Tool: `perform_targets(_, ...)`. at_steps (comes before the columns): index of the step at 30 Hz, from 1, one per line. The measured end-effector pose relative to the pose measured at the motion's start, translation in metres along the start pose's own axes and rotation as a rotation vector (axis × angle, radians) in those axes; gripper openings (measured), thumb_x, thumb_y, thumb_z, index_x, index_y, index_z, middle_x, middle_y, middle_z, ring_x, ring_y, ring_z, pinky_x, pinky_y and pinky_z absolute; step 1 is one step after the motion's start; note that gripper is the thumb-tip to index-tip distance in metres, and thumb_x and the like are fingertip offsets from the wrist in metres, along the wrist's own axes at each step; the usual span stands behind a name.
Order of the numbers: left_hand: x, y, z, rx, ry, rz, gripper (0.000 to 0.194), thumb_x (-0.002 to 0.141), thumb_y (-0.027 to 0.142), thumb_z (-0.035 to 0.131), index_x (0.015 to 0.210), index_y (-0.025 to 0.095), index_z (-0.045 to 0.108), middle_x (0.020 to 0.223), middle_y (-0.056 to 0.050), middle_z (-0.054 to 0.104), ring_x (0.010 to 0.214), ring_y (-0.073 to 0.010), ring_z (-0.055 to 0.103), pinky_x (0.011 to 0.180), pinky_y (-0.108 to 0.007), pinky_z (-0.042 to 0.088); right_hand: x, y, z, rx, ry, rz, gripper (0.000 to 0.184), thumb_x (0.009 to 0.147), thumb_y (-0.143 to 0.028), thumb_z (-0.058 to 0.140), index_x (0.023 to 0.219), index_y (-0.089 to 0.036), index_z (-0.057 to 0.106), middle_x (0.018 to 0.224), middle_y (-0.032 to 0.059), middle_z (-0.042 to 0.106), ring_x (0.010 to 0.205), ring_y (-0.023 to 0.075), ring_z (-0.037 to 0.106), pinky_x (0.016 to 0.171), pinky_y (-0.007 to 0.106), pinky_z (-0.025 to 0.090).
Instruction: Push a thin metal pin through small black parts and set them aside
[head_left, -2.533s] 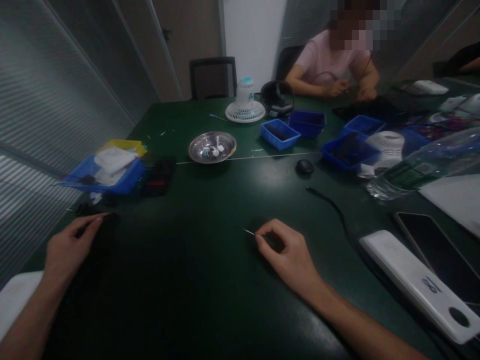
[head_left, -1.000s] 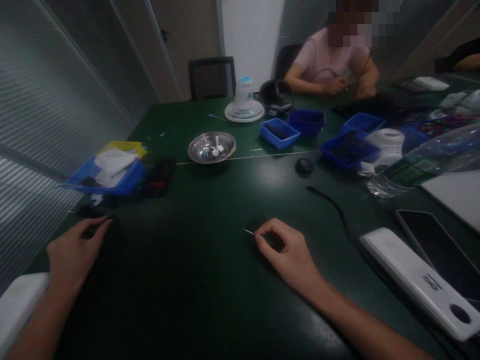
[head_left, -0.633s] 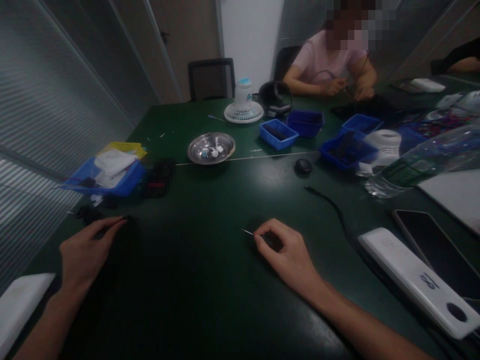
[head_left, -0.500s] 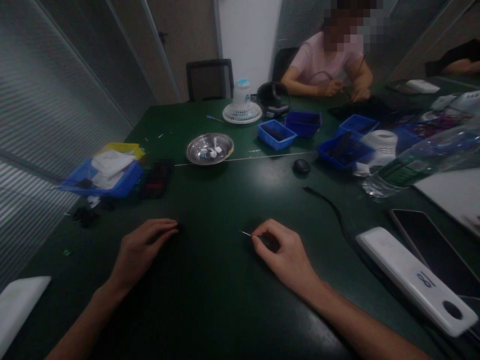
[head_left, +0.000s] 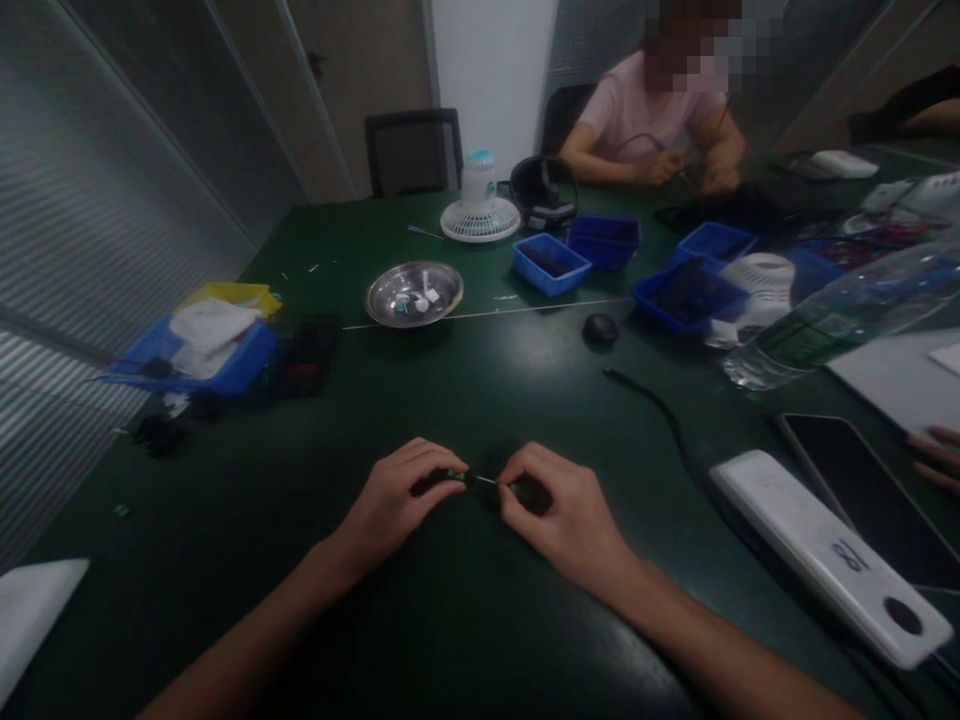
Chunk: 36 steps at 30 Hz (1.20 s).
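Note:
My left hand [head_left: 401, 495] is closed in a pinch on a small dark green piece [head_left: 455, 474], mostly covered by the fingers. Opposite it, my right hand [head_left: 559, 500] pinches a thin metal rod [head_left: 486, 481], pointing left. The rod's tip is at the right end of the green piece; whether they touch I cannot tell. What lies inside the right fist is hidden. Both hands are just above the dark green table [head_left: 420, 630].
A steel bowl [head_left: 379, 300] with small white bits stands ahead. Rightward are a mouse [head_left: 601, 330], a black cable [head_left: 660, 405], a white power strip [head_left: 817, 550], a phone [head_left: 862, 485] and a bottle [head_left: 817, 325]. A blue bin [head_left: 247, 360] is left; a person [head_left: 622, 120] sits opposite.
My left hand has moved right, bringing the small dark green piece up to the rod's tip. My right hand has stayed nearly in place. Another person's fingers now show at the right edge.

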<state>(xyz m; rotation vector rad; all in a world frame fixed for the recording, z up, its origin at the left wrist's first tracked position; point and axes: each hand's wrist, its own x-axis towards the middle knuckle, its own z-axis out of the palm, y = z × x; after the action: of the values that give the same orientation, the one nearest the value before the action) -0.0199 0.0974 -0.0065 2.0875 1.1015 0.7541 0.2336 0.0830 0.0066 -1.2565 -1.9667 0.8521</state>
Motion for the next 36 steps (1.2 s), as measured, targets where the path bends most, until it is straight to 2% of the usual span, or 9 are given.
perform_targets(18, 0.004, 0.007, -0.001, -0.046, -0.122, 0.068, 0.026, 0.1, 0.022, 0.066, 0.124, 0.026, 0.073, 0.117, -0.006, 0.075, 0.109, -0.0202, 0.068, 0.096, -0.039, 0.058, -0.002, -0.005, 0.0, -0.022, -0.091, -0.069, 0.01, 0.099, -0.024, 0.059, 0.098, -0.023, 0.069, 0.096, 0.0029, 0.069, 0.078, 0.016, 0.065, 0.073, 0.029, 0.05)
perform_targets(22, 0.002, 0.004, 0.0, -0.024, -0.13, 0.01, 0.04, 0.098, 0.022, 0.068, 0.137, 0.028, 0.065, 0.12, -0.006, 0.073, 0.109, -0.0202, 0.067, 0.097, -0.039, 0.057, -0.001, -0.004, -0.001, 0.055, -0.029, -0.047, 0.01, 0.1, -0.025, 0.06, 0.098, -0.023, 0.069, 0.095, 0.0036, 0.069, 0.082, 0.0177, 0.066, 0.074, 0.031, 0.05)
perform_targets(26, -0.001, 0.001, 0.001, -0.041, -0.116, -0.066, 0.064, 0.095, 0.021, 0.073, 0.153, 0.032, 0.048, 0.119, -0.003, 0.073, 0.105, -0.0179, 0.067, 0.095, -0.037, 0.056, -0.001, -0.002, -0.002, 0.133, 0.128, 0.042, 0.012, 0.099, -0.028, 0.062, 0.093, -0.023, 0.07, 0.092, 0.0032, 0.07, 0.082, 0.0192, 0.066, 0.074, 0.032, 0.049)
perform_targets(28, -0.002, 0.002, 0.001, -0.034, -0.123, -0.075, 0.053, 0.095, 0.022, 0.073, 0.145, 0.03, 0.055, 0.117, -0.003, 0.072, 0.101, -0.0171, 0.067, 0.091, -0.035, 0.057, 0.0, 0.0, -0.003, 0.174, 0.222, 0.118, 0.014, 0.098, -0.032, 0.064, 0.091, -0.022, 0.071, 0.09, 0.0038, 0.071, 0.082, 0.0202, 0.066, 0.075, 0.033, 0.05)
perform_targets(31, 0.0, 0.007, 0.0, 0.004, -0.134, -0.041, 0.023, 0.099, 0.025, 0.068, 0.122, 0.026, 0.068, 0.12, -0.005, 0.07, 0.11, -0.0194, 0.065, 0.093, -0.036, 0.056, 0.0, 0.003, -0.004, 0.23, 0.293, 0.208, 0.018, 0.097, -0.037, 0.066, 0.089, -0.022, 0.072, 0.088, 0.004, 0.072, 0.08, 0.0209, 0.066, 0.075, 0.033, 0.052)
perform_targets(36, 0.017, 0.009, -0.003, 0.105, -0.039, -0.054, 0.015, 0.099, 0.027, 0.066, 0.114, 0.025, 0.068, 0.14, -0.006, 0.062, 0.134, -0.0252, 0.054, 0.112, -0.049, 0.048, 0.0, 0.005, -0.004, 0.245, 0.272, 0.212, 0.02, 0.096, -0.04, 0.067, 0.089, -0.022, 0.072, 0.087, 0.0042, 0.072, 0.078, 0.0208, 0.065, 0.072, 0.033, 0.052)
